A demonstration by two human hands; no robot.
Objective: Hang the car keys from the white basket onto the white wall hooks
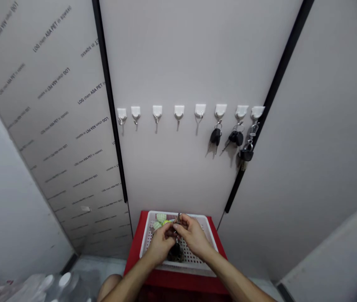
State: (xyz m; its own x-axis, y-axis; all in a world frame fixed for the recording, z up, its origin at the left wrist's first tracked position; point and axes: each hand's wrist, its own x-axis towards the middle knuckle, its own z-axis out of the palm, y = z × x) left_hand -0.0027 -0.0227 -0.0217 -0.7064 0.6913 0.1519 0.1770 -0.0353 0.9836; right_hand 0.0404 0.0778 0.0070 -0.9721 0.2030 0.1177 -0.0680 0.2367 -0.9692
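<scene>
Over a white perforated basket (211,235), my left hand (162,243) and my right hand (192,235) meet with fingers closed on a bunch of keys (176,251). A key tip sticks up between the fingers, and dark pieces hang below them. Green and white striped items (161,217) lie in the basket's back left. On the wall above is a row of several white hooks (179,110). Key bunches hang from the three rightmost hooks: one (216,136), a second (236,138) and a third (246,154). The other hooks hold nothing.
The basket rests on a red stool or table (136,247) against the pale wall panel. Black vertical strips (110,100) flank this panel. Clear plastic bottles with white caps (65,280) stand at the bottom left, near the person's knee (110,285).
</scene>
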